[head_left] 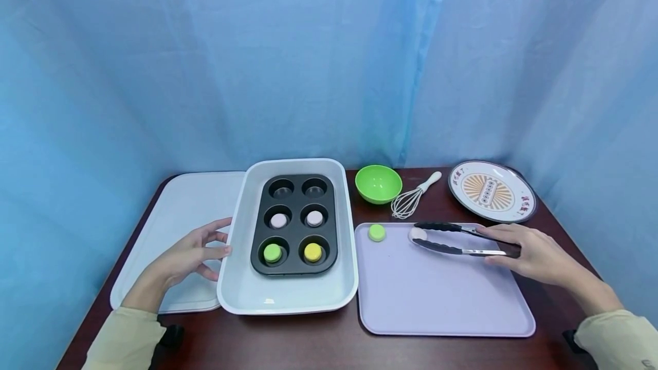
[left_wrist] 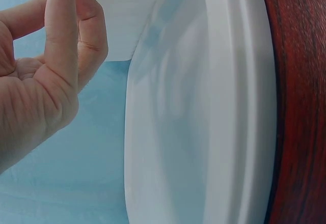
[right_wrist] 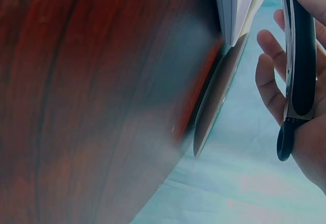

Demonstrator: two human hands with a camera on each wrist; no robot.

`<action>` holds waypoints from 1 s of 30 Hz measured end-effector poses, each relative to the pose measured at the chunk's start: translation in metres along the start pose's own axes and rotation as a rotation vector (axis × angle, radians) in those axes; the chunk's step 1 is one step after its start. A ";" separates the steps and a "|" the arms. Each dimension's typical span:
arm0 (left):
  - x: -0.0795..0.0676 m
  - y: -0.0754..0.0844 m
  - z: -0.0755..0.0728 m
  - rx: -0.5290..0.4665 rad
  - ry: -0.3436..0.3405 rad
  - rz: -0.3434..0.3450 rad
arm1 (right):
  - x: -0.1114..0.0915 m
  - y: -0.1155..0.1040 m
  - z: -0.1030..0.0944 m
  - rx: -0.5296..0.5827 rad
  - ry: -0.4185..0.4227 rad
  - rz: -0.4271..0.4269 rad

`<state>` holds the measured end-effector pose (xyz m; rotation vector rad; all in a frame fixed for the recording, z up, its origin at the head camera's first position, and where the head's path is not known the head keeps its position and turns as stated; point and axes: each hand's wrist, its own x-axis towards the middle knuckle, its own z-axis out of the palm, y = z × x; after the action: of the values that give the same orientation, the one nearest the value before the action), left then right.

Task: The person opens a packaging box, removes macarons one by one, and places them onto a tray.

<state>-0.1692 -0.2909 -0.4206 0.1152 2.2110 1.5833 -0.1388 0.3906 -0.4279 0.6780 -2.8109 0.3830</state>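
Observation:
My right hand [head_left: 540,253] holds a pair of black-and-silver tongs [head_left: 446,248] low over a lilac tray [head_left: 437,296]. The two dark tips stand apart, one on each side of a pale pink macaron [head_left: 417,234]. A green macaron [head_left: 377,232] lies left of it on the same tray. At the left rim of a deep white tray [head_left: 288,296] is my left hand [head_left: 192,253], its fingers spread loosely and its fingertips right at the rim. Inside that tray sits a dark muffin pan [head_left: 297,235]; several of its cups hold pink, green and yellow macarons.
A white board [head_left: 180,216] lies at the left, partly behind the left hand. Along the back stand a green bowl [head_left: 378,184], a whisk [head_left: 424,187] and a patterned plate [head_left: 490,190]. Brown table [head_left: 267,341] shows along the front; blue curtains hang behind.

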 end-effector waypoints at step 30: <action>0.001 -0.001 0.000 -0.001 0.006 -0.003 | 0.009 -0.007 -0.012 0.068 0.048 0.016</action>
<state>-0.1694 -0.2911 -0.4221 0.1064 2.2138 1.5853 -0.1413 0.3840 -0.4131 0.6519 -2.7702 0.4936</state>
